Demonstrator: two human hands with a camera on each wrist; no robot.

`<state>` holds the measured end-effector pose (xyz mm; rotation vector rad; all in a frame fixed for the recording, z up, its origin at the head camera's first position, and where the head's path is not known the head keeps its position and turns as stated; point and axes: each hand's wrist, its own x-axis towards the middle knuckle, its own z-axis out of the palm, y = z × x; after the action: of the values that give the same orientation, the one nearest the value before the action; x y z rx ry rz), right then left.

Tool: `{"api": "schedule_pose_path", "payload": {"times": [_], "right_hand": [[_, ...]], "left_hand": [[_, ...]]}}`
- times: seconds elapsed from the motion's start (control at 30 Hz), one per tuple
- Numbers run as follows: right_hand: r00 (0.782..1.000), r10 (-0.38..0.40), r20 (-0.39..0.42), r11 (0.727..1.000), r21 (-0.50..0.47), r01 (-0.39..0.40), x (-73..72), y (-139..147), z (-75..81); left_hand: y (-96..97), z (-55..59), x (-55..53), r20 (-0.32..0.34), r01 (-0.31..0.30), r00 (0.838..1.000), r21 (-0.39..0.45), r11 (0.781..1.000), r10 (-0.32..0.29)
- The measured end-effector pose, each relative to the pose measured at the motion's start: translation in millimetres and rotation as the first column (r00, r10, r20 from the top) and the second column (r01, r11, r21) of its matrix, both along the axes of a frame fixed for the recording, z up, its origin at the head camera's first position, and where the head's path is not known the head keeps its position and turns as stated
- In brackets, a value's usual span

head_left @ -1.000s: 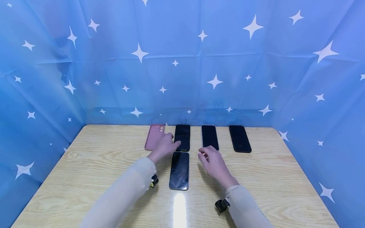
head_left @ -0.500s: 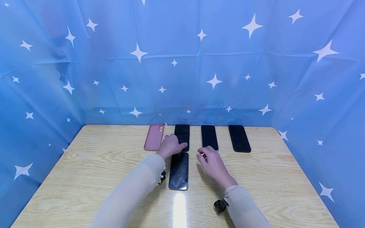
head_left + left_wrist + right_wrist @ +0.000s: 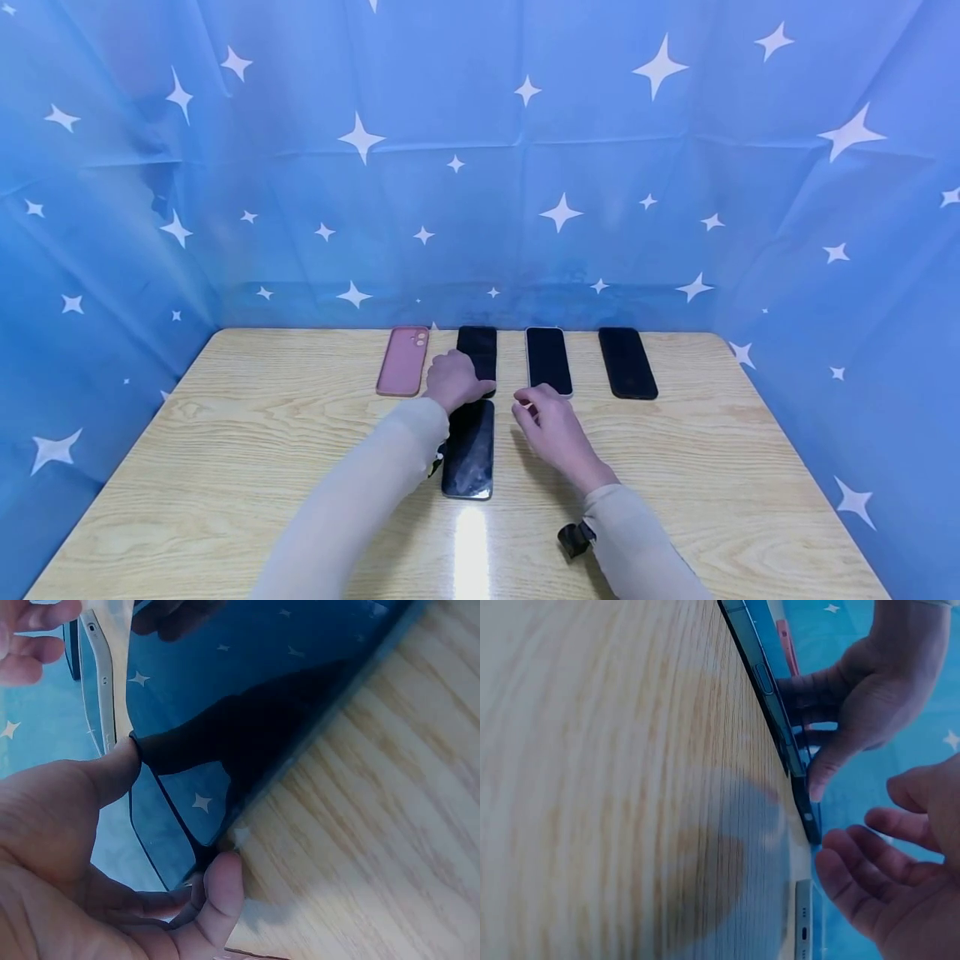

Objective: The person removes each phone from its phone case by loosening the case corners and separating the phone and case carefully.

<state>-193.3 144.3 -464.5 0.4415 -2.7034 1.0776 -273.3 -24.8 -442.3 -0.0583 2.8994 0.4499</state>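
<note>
My left hand [image 3: 456, 379] spans the near end of a black phone [image 3: 477, 340] in the back row. In the left wrist view its thumb [image 3: 120, 766] lies at one side edge and its curled fingers [image 3: 223, 889] at the other. A dark phone with a glossy screen [image 3: 468, 457] lies directly in front, end to end with it. My right hand [image 3: 553, 429] hovers with loosely curled fingers, holding nothing, close to the near end of a white-edged phone [image 3: 548, 360]. In the right wrist view its fingers [image 3: 847, 874] show above that phone's end [image 3: 803, 919].
A pink phone case [image 3: 403, 362], camera cutouts upward, lies at the left of the back row. Another black phone [image 3: 627, 363] lies at the right. Behind the wooden table [image 3: 225, 450] hangs a blue curtain [image 3: 480, 200] with white stars.
From over the pink case my left hand has moved right to the near end of the black phone, its thumb now at that phone's right edge. The right hand has barely moved.
</note>
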Motion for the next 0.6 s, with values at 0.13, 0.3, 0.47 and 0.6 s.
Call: {"api": "schedule_pose_path", "payload": {"times": [0.13, 0.3, 0.47, 0.6], "right_hand": [[1.000, -0.003, 0.019, 1.000, 0.004, 0.003, -0.4, 0, 0.7], [1.000, 0.002, 0.021, 1.000, 0.003, -0.002, -0.7, -1, 1.1], [1.000, -0.003, 0.028, 1.000, -0.005, 0.003, -1.3, -1, 1.0], [0.999, -0.006, 0.034, 1.000, -0.016, 0.007, -2.3, -1, 0.8]], "left_hand": [[-0.7, 1.1, -1.4, 0.005, -0.012, 1.000, 0.031, 0.999, 0.011], [-3.7, -2.3, -5.3, 0.014, -0.035, 0.999, 0.078, 0.996, 0.034], [-7.1, -5.7, -10.0, 0.041, -0.072, 0.997, 0.118, 0.990, 0.068], [-8.3, -7.4, -11.7, 0.062, -0.086, 0.995, 0.139, 0.987, 0.078]]}}
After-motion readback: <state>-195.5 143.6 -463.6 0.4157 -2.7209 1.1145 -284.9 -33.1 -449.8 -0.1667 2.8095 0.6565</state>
